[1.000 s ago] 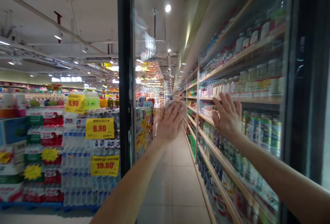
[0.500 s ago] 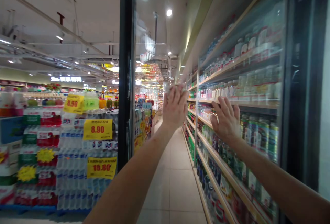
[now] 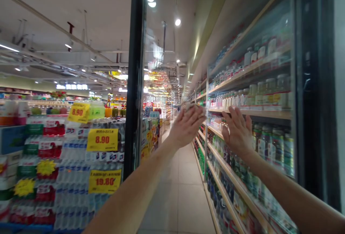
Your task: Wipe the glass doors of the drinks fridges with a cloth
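Note:
A black-framed glass door (image 3: pixel 135 69) stands upright in front of me. My left hand (image 3: pixel 185 128) lies against its pane with the fingers nearly flat, pressing a crumpled pale cloth (image 3: pixel 198 107) that mostly hides behind the fingers. To the right, my right hand (image 3: pixel 238 133) rests on the same pane, palm forward, fingers apart and holding nothing. A faint reflection of its fingers shows in the glass beside it.
Shelves of bottled drinks (image 3: pixel 264 94) run along the right, seen in the glass, beside a tiled floor (image 3: pixel 172 194). Left of the door stand stacked packs of bottles (image 3: pixel 71 176) with yellow price signs (image 3: pixel 102 139). A dark upright (image 3: pixel 314 83) borders the right side.
My left hand has slid right and slightly down across the glass with the cloth, tilting to the right. The right hand keeps nearly the same place. My view has tipped up slightly.

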`<state>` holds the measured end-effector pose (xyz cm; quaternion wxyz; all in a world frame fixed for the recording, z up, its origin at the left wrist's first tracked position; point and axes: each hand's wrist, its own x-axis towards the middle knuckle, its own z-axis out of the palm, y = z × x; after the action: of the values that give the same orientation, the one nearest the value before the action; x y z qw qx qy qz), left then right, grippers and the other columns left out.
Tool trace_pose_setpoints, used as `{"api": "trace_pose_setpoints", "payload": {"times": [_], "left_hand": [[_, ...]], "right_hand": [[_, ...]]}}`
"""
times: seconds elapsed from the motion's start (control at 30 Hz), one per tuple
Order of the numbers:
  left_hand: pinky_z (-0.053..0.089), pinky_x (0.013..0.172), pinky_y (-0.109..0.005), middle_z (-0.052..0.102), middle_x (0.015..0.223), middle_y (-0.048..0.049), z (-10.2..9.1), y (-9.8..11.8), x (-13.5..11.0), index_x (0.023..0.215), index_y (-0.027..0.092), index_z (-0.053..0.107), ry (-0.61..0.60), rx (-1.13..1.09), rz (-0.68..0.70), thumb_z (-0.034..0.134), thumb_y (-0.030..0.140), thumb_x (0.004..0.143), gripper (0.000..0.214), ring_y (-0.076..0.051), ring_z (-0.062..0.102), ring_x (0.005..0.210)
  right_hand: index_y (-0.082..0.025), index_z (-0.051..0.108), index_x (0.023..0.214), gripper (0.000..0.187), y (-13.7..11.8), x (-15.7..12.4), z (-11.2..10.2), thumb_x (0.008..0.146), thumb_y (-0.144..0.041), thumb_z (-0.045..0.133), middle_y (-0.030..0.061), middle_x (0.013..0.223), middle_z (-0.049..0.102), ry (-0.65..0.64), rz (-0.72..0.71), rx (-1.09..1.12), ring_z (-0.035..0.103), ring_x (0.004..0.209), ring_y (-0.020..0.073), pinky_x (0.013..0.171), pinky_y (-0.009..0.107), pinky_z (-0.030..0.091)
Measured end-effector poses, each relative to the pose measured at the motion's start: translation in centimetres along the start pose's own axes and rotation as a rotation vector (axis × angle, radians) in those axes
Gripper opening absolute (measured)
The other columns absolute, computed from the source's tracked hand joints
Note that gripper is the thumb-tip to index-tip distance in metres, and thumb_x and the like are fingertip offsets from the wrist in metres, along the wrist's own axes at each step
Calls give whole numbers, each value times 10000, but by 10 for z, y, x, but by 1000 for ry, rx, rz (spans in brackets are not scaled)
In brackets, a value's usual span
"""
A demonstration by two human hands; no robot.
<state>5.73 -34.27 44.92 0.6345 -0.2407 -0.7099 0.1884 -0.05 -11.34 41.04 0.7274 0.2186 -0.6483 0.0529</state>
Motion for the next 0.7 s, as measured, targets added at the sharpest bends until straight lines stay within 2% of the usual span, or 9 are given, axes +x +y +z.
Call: {"api": "trace_pose_setpoints", "payload": {"times": [0.07,0.17,0.2,0.27,0.37,0.43,0.53,0.57,0.7], "left_hand": [[157,1136,-419,360,1447,19,1,-1,7,1311,288,420,-13,-10,29,365,296,899,415,-175,257,1362],[188,1117,-465,332,1463,-34,2,-7,19,1315,235,421,98,29,-375,379,290,887,433,-218,233,1371],[197,1110,-482,317,1469,-51,3,-5,22,1321,217,415,123,37,-451,386,291,883,445,-238,217,1376],[193,1111,-491,308,1473,-50,6,6,23,1336,216,396,102,24,-345,390,306,883,462,-247,203,1380],[171,1130,-448,331,1463,-2,8,26,17,1344,264,380,17,-19,39,370,321,898,450,-199,222,1375],[180,1127,-445,338,1459,-1,8,30,14,1340,259,386,32,-6,-15,363,312,902,442,-194,238,1370],[213,1101,-491,314,1468,-55,7,29,10,1331,205,405,114,51,-410,381,303,891,451,-253,236,1369],[214,1099,-494,307,1471,-63,8,30,8,1332,198,405,119,53,-435,390,307,886,459,-260,230,1370],[152,1138,-432,322,1465,-1,7,35,-6,1346,251,380,37,-2,-43,390,308,887,463,-190,219,1377]], "right_hand": [[-244,360,1373,519,0,0,0,861,-293,423,115,1416,410,-6,-5,-1,347,1329,250,1081,484,216],[-241,362,1374,529,1,-1,1,852,-288,433,113,1418,408,-5,8,8,343,1330,249,1085,485,204],[-240,365,1373,529,1,-1,1,851,-287,435,112,1417,409,-2,10,11,339,1333,249,1085,485,203],[-239,366,1373,527,1,-1,1,852,-288,435,111,1417,409,-1,12,10,332,1337,246,1084,483,207],[-232,358,1375,526,1,-1,0,858,-292,430,119,1412,415,5,-8,-5,345,1330,244,1078,478,223],[-227,352,1379,530,1,0,-1,858,-289,427,124,1409,418,10,-15,-5,350,1328,245,1076,478,229],[-230,330,1392,551,1,-1,0,852,-279,425,118,1415,410,9,0,15,336,1335,245,1082,483,213],[-231,322,1397,558,1,-1,0,850,-279,425,115,1419,405,6,6,22,330,1338,244,1084,484,207],[-226,313,1401,565,1,-1,1,850,-292,422,119,1420,403,-9,-1,22,335,1335,246,1085,481,206]]}}
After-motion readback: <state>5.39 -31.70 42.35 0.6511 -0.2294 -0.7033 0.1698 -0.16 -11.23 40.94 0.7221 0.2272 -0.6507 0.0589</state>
